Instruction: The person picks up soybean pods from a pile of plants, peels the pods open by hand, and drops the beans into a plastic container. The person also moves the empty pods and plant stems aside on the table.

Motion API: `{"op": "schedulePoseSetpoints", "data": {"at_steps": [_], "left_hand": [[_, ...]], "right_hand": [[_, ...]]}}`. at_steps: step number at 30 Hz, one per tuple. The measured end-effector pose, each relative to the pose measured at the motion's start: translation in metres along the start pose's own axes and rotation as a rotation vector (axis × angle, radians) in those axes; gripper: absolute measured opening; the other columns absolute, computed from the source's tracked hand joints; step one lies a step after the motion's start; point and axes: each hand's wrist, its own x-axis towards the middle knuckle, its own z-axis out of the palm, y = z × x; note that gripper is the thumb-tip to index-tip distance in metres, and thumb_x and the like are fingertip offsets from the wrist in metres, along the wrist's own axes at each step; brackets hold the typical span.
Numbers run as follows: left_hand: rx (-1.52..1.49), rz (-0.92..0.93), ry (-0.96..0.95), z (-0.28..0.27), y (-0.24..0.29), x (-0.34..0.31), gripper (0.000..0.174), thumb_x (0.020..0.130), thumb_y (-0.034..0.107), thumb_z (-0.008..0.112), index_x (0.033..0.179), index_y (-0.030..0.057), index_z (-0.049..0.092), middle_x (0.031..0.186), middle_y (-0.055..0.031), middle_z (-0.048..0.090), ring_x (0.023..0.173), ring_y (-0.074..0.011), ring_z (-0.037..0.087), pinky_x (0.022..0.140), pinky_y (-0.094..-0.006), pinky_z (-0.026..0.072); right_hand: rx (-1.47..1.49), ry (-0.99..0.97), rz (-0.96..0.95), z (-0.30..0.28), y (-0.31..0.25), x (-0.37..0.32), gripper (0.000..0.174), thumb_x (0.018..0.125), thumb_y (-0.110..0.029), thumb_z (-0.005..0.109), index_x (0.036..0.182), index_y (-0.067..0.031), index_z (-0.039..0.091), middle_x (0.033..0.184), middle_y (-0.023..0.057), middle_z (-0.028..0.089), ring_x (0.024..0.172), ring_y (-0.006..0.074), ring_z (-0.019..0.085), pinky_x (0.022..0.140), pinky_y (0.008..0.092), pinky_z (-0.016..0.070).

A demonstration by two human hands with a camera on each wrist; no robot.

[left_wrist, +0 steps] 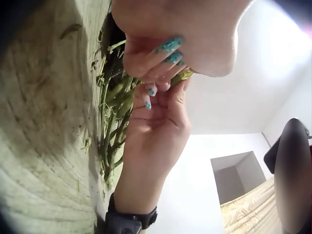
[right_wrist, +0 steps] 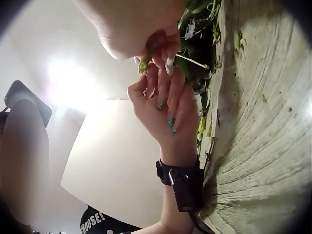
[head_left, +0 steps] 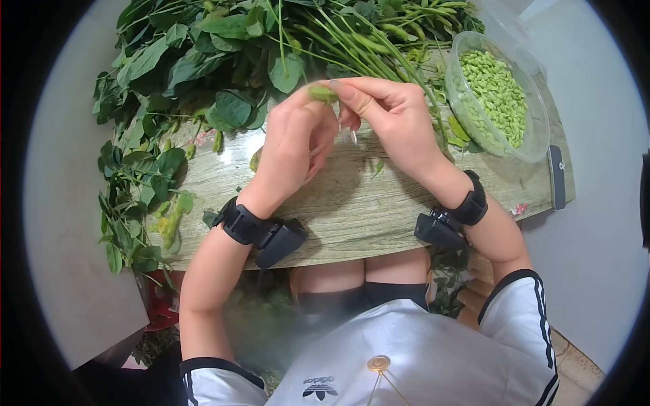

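A green pod (head_left: 323,93) is pinched between the two hands above the table. My left hand (head_left: 298,132) grips its left side, thumb and forefinger at the pod, the other fingers curled. At its right end the thumb and forefinger of my right hand (head_left: 396,122) pinch it. In the left wrist view a bit of the pod (left_wrist: 183,76) shows between the hands; the right wrist view shows the pod (right_wrist: 143,66) at the fingertips. Whether the pod is split, I cannot tell.
A clear tub (head_left: 538,128) of shelled green beans (head_left: 494,95) stands at the right, beside a dark phone-like object (head_left: 557,177). Leafy stalks with pods (head_left: 230,108) cover the back and left of the wood-patterned table (head_left: 352,223). Small plant scraps lie about.
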Motion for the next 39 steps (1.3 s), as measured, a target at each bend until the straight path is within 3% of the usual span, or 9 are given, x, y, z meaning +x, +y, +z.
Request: {"op": "schedulePoseSetpoints", "data": {"at_steps": [7, 12, 16, 18, 25, 33, 36, 38, 39], "left_hand": [[0.110, 0.019, -0.088, -0.009, -0.001, 0.001, 0.029, 0.096, 0.021, 0.036, 0.097, -0.0004, 0.056, 0.054, 0.0021, 0.042, 0.038, -0.0055, 0.034, 0.037, -0.0215, 0.0267], [0.034, -0.028, -0.039, -0.008, 0.004, 0.004, 0.026, 0.099, 0.026, 0.044, 0.090, 0.0036, 0.053, 0.061, 0.0022, 0.047, 0.042, -0.0053, 0.040, 0.036, -0.0195, 0.0307], [0.037, -0.034, -0.067, -0.010, 0.005, 0.004, 0.023, 0.099, 0.024, 0.044, 0.091, 0.0040, 0.053, 0.064, 0.0019, 0.048, 0.042, -0.0049, 0.040, 0.036, -0.0184, 0.0320], [0.131, -0.123, -0.167, -0.015, 0.006, 0.004, 0.021, 0.098, 0.022, 0.044, 0.092, 0.0038, 0.053, 0.066, 0.0024, 0.046, 0.045, -0.0041, 0.041, 0.037, -0.0188, 0.0325], [0.084, -0.304, -0.183, -0.013, 0.020, 0.004, 0.021, 0.096, 0.018, 0.042, 0.101, 0.0030, 0.056, 0.062, 0.0060, 0.037, 0.046, -0.0042, 0.036, 0.037, -0.0204, 0.0331], [0.475, -0.059, -0.079, -0.016, 0.086, 0.026, 0.032, 0.098, 0.024, 0.042, 0.109, 0.0047, 0.065, 0.057, 0.0104, 0.028, 0.046, 0.0003, 0.025, 0.041, -0.0198, 0.0206], [0.543, -0.065, -0.077, 0.040, 0.112, 0.044, 0.032, 0.101, 0.027, 0.044, 0.113, 0.0067, 0.066, 0.059, 0.0086, 0.030, 0.047, -0.0003, 0.028, 0.041, -0.0201, 0.0224], [0.489, 0.168, -0.402, 0.056, 0.092, 0.082, 0.032, 0.101, 0.027, 0.045, 0.117, 0.0084, 0.066, 0.059, 0.0074, 0.034, 0.046, -0.0005, 0.031, 0.041, -0.0196, 0.0247], [0.491, 0.171, -0.409, 0.068, 0.108, 0.082, 0.032, 0.101, 0.027, 0.045, 0.117, 0.0084, 0.066, 0.059, 0.0074, 0.034, 0.046, -0.0005, 0.031, 0.041, -0.0196, 0.0247]], "right_hand": [[0.437, -0.194, 0.246, -0.009, 0.000, 0.002, 0.032, 0.100, -0.021, 0.054, 0.126, -0.0033, 0.062, 0.069, -0.0018, 0.059, 0.060, 0.0051, 0.053, 0.055, 0.0203, 0.0439], [-0.313, -0.064, -0.106, -0.008, -0.013, -0.001, 0.032, 0.098, -0.014, 0.054, 0.127, -0.0037, 0.060, 0.078, 0.0065, 0.068, 0.064, 0.0109, 0.060, 0.059, 0.0262, 0.0475], [-0.427, -0.054, -0.215, -0.010, -0.010, 0.001, 0.033, 0.095, -0.010, 0.054, 0.127, -0.0042, 0.059, 0.089, 0.0134, 0.070, 0.071, 0.0206, 0.065, 0.066, 0.0324, 0.0510], [-0.467, -0.053, -0.447, -0.010, -0.002, 0.003, 0.036, 0.093, -0.007, 0.054, 0.129, -0.0046, 0.057, 0.097, 0.0169, 0.069, 0.079, 0.0282, 0.066, 0.072, 0.0367, 0.0517], [-0.611, -0.025, -0.414, -0.014, -0.001, 0.004, 0.039, 0.092, -0.005, 0.056, 0.130, -0.0031, 0.053, 0.096, 0.0189, 0.068, 0.083, 0.0324, 0.066, 0.073, 0.0386, 0.0518], [-0.576, 0.119, -0.308, -0.010, -0.017, 0.000, 0.043, 0.091, -0.006, 0.059, 0.132, -0.0006, 0.048, 0.077, 0.0162, 0.065, 0.071, 0.0347, 0.065, 0.063, 0.0410, 0.0504], [-0.583, 0.174, -0.406, -0.010, -0.011, 0.002, 0.046, 0.092, -0.007, 0.059, 0.135, 0.0013, 0.042, 0.073, 0.0155, 0.063, 0.067, 0.0354, 0.064, 0.060, 0.0411, 0.0493], [-0.559, 0.126, -0.260, -0.012, -0.012, 0.000, 0.045, 0.093, -0.008, 0.059, 0.133, 0.0038, 0.042, 0.071, 0.0155, 0.061, 0.065, 0.0339, 0.064, 0.059, 0.0413, 0.0481], [-0.496, 0.119, -0.271, -0.012, -0.006, 0.003, 0.044, 0.093, -0.008, 0.059, 0.131, 0.0047, 0.041, 0.071, 0.0152, 0.061, 0.065, 0.0328, 0.064, 0.059, 0.0409, 0.0480]]}}
